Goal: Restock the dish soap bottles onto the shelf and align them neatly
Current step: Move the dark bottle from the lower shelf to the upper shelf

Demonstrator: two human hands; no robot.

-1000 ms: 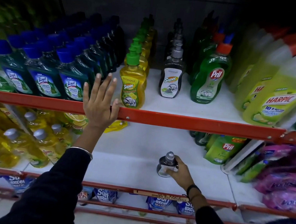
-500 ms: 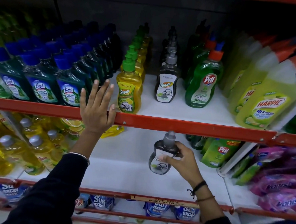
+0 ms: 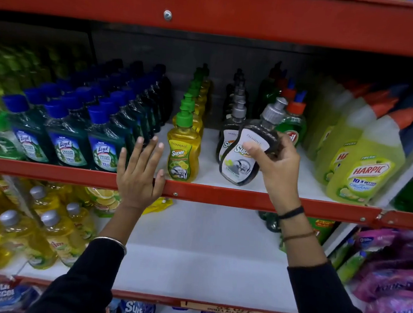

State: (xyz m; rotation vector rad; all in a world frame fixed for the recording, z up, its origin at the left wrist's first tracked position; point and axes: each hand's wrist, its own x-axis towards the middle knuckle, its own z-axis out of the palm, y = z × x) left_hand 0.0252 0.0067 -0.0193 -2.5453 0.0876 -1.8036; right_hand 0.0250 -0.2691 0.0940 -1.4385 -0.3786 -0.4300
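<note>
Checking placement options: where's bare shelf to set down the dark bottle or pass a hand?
Upper shelf: bare strip before the dark bottle row, between the yellow bottle and the Harpic bottles; the right hand tilts the dark bottle over it. Lower shelf: bare middle. Crowded: the blue-capped rows left of the left hand.

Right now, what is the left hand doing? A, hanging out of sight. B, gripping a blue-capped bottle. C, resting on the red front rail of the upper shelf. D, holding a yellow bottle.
C: the left hand lies open, fingers spread, on the red rail, holding nothing, while the right hand has its grip on the dark soap bottle.
</note>
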